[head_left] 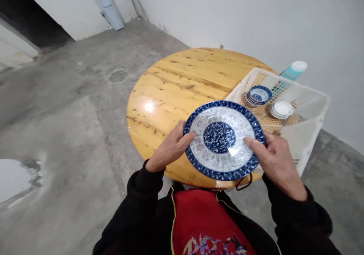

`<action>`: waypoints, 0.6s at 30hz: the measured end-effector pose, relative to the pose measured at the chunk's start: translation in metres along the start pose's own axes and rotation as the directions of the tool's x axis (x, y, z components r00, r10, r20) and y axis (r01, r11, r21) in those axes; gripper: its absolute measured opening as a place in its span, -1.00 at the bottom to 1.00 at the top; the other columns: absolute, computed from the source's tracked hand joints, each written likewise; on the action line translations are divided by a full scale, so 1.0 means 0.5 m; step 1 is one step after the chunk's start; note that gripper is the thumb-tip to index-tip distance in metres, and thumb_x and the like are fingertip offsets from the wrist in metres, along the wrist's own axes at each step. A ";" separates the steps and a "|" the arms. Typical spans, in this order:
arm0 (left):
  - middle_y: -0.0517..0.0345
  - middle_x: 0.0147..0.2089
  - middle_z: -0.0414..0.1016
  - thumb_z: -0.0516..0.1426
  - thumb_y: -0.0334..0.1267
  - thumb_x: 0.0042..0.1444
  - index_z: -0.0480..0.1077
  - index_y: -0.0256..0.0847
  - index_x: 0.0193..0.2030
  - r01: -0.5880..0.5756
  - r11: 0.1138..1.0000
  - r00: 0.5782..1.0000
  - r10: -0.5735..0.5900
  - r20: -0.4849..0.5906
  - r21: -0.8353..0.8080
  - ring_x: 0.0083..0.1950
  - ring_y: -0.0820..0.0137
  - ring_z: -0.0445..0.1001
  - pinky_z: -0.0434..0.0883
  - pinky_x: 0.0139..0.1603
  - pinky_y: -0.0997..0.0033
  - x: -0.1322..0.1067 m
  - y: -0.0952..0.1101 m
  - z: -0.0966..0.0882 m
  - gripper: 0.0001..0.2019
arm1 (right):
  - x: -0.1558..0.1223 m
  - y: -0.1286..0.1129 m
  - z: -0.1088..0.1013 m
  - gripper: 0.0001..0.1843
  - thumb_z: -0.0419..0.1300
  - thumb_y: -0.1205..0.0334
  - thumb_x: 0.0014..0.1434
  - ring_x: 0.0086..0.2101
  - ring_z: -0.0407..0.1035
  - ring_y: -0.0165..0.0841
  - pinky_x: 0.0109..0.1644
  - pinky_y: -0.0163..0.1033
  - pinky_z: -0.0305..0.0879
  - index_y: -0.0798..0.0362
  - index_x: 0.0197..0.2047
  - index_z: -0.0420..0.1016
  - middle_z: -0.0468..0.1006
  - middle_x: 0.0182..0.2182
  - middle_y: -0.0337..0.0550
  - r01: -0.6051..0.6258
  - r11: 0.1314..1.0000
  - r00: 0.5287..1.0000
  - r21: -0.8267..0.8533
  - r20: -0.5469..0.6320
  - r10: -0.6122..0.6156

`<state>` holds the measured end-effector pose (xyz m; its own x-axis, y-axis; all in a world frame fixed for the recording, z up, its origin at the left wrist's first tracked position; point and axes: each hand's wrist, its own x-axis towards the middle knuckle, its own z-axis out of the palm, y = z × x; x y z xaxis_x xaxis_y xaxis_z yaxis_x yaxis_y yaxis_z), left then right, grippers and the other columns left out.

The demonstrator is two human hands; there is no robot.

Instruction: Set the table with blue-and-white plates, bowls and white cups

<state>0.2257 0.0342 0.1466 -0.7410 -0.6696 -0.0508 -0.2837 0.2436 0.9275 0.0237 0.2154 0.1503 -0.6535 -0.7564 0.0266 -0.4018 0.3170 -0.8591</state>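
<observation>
- Over the near part of the table point(176, 80), the plate point(220, 135) is held up by both hands, its patterned face toward the wearer; whether it touches anything below cannot be told.
- Toward the table's left, the left hand point(172, 147) pinches the rim, thumb on top, fingers mostly hidden underneath.
- Toward the table's right, the right hand point(277, 156) pinches the opposite rim in the same way.
- The shiny glaze could slip if either thumb eased; a drop past the table's near edge would meet the hard floor point(85, 133) and probably break the plate.
- On the table's right side, partly hidden by the right hand, sits a basket point(308, 133); a quick swing that way could chip the plate against it.
- Within it, on the table's right, the bowls point(258, 96) and white dishes point(281, 110) stand in two neighbouring stacks, which a jolt might topple.
- The basket seems to jut past the table's right edge, so a push there could tilt it.
- At the table's far right stands a bottle point(294, 70), base unclear.
</observation>
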 end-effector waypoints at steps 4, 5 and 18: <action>0.05 -0.04 0.44 0.01 -0.16 0.25 0.31 -0.20 -0.07 0.112 0.994 0.994 -0.112 0.012 0.016 0.03 0.24 0.39 0.31 0.18 0.19 -0.117 -0.057 -0.044 -0.79 | -0.074 0.004 0.102 -0.67 0.15 -0.01 0.16 -0.50 0.24 -0.37 -0.45 -0.29 0.12 0.10 -0.35 0.50 0.44 -0.52 -0.23 -0.011 0.998 0.995 -0.062 0.103 0.018; 0.05 -0.05 0.44 0.01 -0.16 0.24 0.30 -0.20 -0.08 0.140 0.990 0.990 -0.140 0.006 0.016 0.02 0.24 0.40 0.32 0.16 0.19 -0.142 -0.083 -0.051 -0.79 | -0.095 0.009 0.132 -0.67 0.13 -0.01 0.17 -0.49 0.25 -0.36 -0.43 -0.29 0.13 0.10 -0.35 0.50 0.45 -0.51 -0.22 -0.021 0.997 0.992 -0.069 0.121 0.029; 0.07 -0.31 0.46 -0.07 -0.14 0.24 0.14 -0.14 -0.09 0.321 0.893 0.909 -0.384 0.161 0.316 -0.21 0.11 0.50 0.32 -0.16 0.25 -0.402 -0.378 -0.241 -0.82 | -0.412 0.039 0.538 -0.59 0.28 -0.02 0.05 -0.25 0.48 -0.15 -0.16 -0.16 0.39 0.16 -0.19 0.58 0.65 -0.24 -0.01 -0.405 0.900 0.913 0.162 0.118 0.390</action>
<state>0.5015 0.0381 0.0261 -0.6632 -0.5890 -0.4618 -0.6832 0.2245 0.6949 0.3231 0.2237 -0.0096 -0.6777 -0.6348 -0.3711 0.0068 0.4993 -0.8664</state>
